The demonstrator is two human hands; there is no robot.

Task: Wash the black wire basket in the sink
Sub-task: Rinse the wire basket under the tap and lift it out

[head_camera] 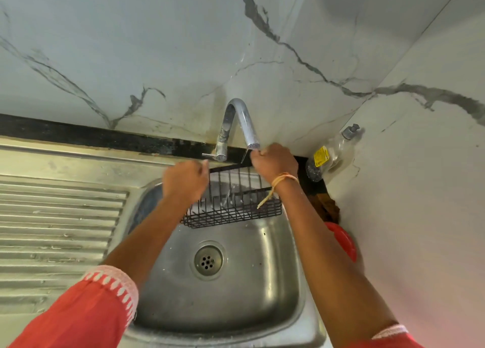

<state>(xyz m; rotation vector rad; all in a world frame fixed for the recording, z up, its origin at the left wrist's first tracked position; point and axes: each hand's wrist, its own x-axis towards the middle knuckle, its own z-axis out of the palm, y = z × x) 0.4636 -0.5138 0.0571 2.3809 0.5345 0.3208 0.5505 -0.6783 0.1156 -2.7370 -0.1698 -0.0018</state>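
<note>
The black wire basket (233, 208) hangs over the far part of the steel sink (275, 290), tilted with its back panel up. My left hand (185, 181) grips the top left end of its upper bar. At the bar's right end my right hand (274, 161) is closed on it, just under the spout of the curved chrome tap (241, 119). A thin stream of water falls from the spout onto the basket and splashes there. The drain (208, 259) lies below in the basin.
A ribbed steel drainboard (57, 224) lies to the left. A clear soap bottle (332, 153) with a yellow label stands in the right corner against the marble wall. A red object (342, 242) sits at the sink's right rim. The tap's lever (210, 155) points left.
</note>
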